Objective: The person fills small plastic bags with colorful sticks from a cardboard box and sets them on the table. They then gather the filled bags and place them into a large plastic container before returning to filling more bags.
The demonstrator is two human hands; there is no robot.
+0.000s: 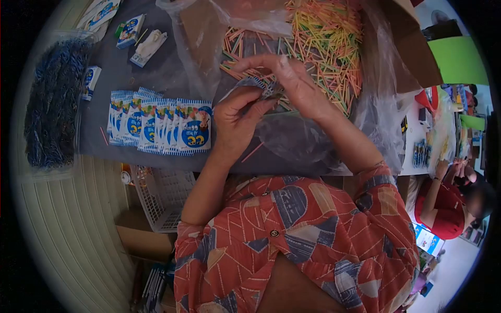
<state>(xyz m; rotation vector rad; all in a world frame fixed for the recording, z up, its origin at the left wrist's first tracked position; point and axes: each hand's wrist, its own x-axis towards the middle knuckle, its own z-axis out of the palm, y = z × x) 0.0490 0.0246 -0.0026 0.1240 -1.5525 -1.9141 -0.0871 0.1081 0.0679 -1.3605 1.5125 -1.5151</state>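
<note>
My left hand (237,112) is closed on a small packet (249,82) with a blue-and-white striped edge, held up over the front of the pile of sticks. My right hand (300,86) is bent over the same packet from the right. One of its fingers reaches out to the left, while its other fingertips curl in by the packet, partly hidden. Thin coloured sticks (329,62) in pink, yellow and green lie behind the hands in a plastic-lined cardboard box. To the left, a row of printed packets (193,128) overlaps on the grey table.
A clear tub (55,104) of dark blue striped wrappers stands far left. Small boxes (130,31) lie at the back. Loose pink sticks (252,152) are near the edge. Below sits a white basket (162,195). A person in red (443,208) works at the right.
</note>
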